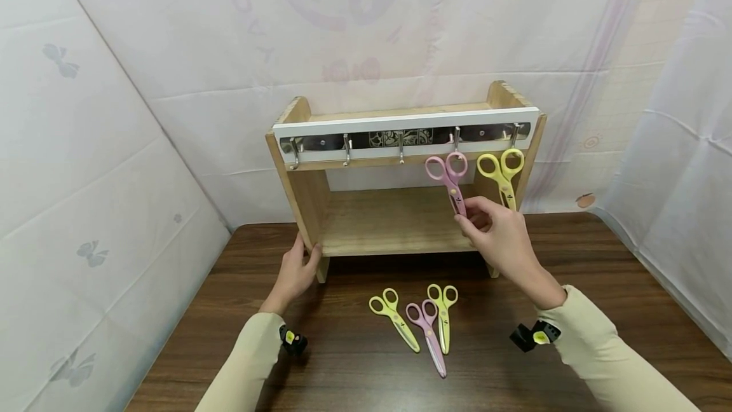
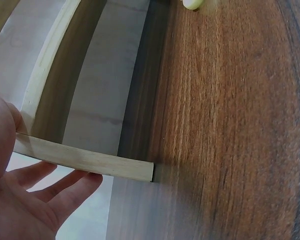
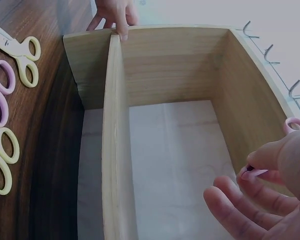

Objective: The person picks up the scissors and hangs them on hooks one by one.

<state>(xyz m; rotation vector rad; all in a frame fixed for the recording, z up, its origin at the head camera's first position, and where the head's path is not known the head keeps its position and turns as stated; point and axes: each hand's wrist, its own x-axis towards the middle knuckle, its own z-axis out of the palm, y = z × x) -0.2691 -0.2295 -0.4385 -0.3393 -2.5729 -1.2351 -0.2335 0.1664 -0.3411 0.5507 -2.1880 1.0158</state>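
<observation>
My right hand pinches a pair of pink scissors by the blade end, handles up. Its finger loops are just below the second hook from the right, overlapping the hook's tip in the head view. Beside it, yellow scissors hang at the rightmost hook. My left hand grips the lower left side of the wooden shelf. In the left wrist view, the fingers lie along the outer face of its side panel.
Yellow scissors, pink scissors and another yellow pair lie on the dark wooden table before the shelf. Three hooks to the left on the white rail hold nothing. A pale curtain stands behind.
</observation>
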